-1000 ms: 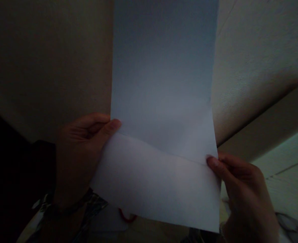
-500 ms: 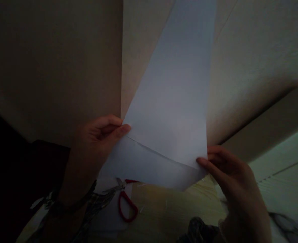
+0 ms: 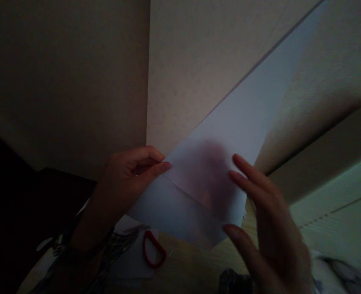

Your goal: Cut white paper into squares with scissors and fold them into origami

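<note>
A large white sheet of paper [image 3: 244,110] is held up in front of me, slanting toward the upper right. A crease or flap edge crosses its lower part. My left hand [image 3: 134,175] pinches the paper's left edge between thumb and fingers, close to that line. My right hand [image 3: 269,220] is at the lower right edge with thumb and fingers spread apart. Its fingertips overlap the paper in view, and whether they touch it I cannot tell. A dark, hand-like shadow shows on the sheet beside the right fingers.
Red-handled scissors [image 3: 154,250] lie below the paper on a wooden tabletop [image 3: 192,265], partly hidden. White paper [image 3: 131,261] lies under them. A pale wall [image 3: 180,73] stands behind. A blurred dark object [image 3: 348,273] is at the lower right.
My right hand has let go of the paper's lower right edge and opened. The sheet's top has swung to the right. My left hand keeps its pinch, having moved slightly right.
</note>
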`<state>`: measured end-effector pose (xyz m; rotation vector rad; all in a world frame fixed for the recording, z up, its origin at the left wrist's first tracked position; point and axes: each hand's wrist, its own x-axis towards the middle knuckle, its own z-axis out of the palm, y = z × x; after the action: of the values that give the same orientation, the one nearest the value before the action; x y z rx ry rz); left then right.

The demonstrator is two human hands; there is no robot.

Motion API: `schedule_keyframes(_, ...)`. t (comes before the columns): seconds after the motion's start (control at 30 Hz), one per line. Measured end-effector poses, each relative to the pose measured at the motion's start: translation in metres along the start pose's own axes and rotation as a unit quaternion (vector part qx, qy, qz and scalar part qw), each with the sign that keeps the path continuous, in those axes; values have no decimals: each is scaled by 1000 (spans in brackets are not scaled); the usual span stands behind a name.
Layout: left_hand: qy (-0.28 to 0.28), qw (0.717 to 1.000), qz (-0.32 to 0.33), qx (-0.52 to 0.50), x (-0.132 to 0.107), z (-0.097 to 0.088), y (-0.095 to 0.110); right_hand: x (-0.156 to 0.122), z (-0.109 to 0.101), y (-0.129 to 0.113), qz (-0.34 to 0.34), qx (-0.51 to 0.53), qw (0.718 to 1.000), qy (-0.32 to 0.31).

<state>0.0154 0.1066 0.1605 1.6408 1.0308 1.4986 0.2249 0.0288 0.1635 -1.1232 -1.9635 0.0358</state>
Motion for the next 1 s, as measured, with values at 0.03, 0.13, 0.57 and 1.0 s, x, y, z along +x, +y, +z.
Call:
schedule_keyframes(0.03,-6,1000,3,1,1,0,-1,2,2,-1,-37,-10,998,-55)
schedule_keyframes(0.13,3,1000,9,-2,2,-1,-5,4,2,5,-113,-24,985,-125)
schedule_keyframes(0.57,38,999,6,18,-1,-3,0,9,10,34,196,180,951,157)
schedule_keyframes(1.0,36,997,26,57,-2,-7,-1,7,-2,33,347,267,899,6)
